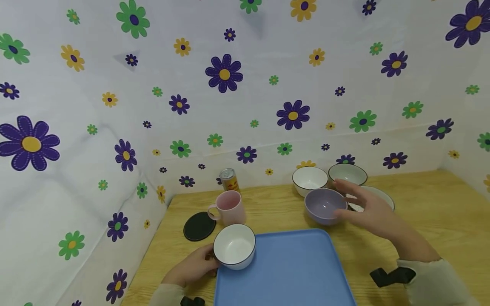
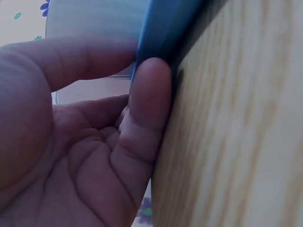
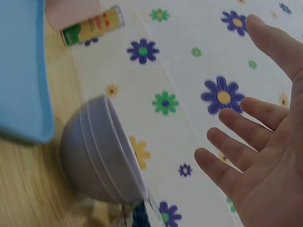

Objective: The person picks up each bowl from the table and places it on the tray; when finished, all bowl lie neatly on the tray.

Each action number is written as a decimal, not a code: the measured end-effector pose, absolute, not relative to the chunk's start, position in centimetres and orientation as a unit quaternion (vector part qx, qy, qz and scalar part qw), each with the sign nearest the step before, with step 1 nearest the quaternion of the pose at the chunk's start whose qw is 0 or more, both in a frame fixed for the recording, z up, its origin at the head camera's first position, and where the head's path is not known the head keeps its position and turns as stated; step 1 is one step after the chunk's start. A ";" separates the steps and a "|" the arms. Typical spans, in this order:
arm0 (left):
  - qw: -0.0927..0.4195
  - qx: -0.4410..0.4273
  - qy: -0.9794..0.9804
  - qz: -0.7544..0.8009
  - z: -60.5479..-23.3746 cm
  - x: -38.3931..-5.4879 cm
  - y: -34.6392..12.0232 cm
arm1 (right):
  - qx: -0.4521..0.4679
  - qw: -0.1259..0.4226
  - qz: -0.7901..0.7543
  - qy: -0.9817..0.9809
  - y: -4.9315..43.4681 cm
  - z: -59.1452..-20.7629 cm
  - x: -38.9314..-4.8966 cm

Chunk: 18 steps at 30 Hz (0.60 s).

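My left hand [image 1: 193,265] is at the left edge of a blue tray [image 1: 291,272]. In the left wrist view, the thumb [image 2: 94,59] reaches over the tray's rim while another finger lies against its outer side, gripping the edge. Right beside these fingers, a white bowl [image 1: 234,248] with a dark rim stands upright on the tray's far left corner. My right hand [image 1: 369,210] is spread, holding nothing, just right of a purple bowl [image 1: 325,204]. In the right wrist view, its fingers [image 3: 236,146] are apart from the bowl.
Behind the purple bowl stand a white bowl [image 1: 308,178] and a greyish bowl [image 1: 348,172], with a pale dish [image 1: 383,196] partly hidden by my right hand. A pink mug [image 1: 231,210], a drink can [image 1: 229,178] and a black coaster [image 1: 199,226] are beyond the tray. A flowered cloth backs the table.
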<state>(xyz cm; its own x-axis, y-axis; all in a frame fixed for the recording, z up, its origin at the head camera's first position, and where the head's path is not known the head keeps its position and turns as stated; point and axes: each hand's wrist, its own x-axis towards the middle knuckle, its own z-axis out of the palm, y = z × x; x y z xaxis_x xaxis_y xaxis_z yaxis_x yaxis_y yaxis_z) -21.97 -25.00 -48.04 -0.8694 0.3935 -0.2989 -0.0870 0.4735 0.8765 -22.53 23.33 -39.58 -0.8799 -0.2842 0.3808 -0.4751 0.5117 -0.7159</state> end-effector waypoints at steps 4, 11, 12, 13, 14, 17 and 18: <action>0.239 0.093 0.826 0.503 -48.1 -22.0 -25.1 | 0.183 0.092 0.451 -0.869 25.4 -40.0 -23.2; 0.236 0.093 0.828 0.500 -48.1 -21.8 -25.3 | 0.116 0.067 0.470 -0.872 28.4 -40.9 -24.0; 0.236 0.093 0.828 0.501 -48.1 -21.8 -25.3 | 0.107 0.068 0.472 -0.872 28.6 -41.2 -24.2; 0.237 0.093 0.827 0.501 -48.1 -21.8 -25.3 | 0.096 0.067 0.473 -0.873 28.9 -41.4 -24.3; 0.238 0.092 0.827 0.501 -48.1 -21.8 -25.3 | 0.085 0.065 0.476 -0.873 29.0 -41.6 -24.4; 0.239 0.093 0.828 0.499 -48.1 -21.9 -25.3 | 0.050 0.057 0.466 -0.882 29.6 -42.3 -24.8; 0.239 0.093 0.829 0.498 -48.1 -22.0 -25.2 | 0.039 0.052 0.459 -0.886 29.8 -42.5 -24.9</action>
<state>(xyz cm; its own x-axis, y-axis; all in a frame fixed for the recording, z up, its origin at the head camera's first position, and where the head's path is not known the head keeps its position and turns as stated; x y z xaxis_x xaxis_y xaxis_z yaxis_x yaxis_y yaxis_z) -21.99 -25.24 -48.13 -0.8689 0.3916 -0.3026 -0.0835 0.4867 0.8695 -24.94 29.84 -42.48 -0.9915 -0.0210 0.1281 -0.1168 0.5752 -0.8096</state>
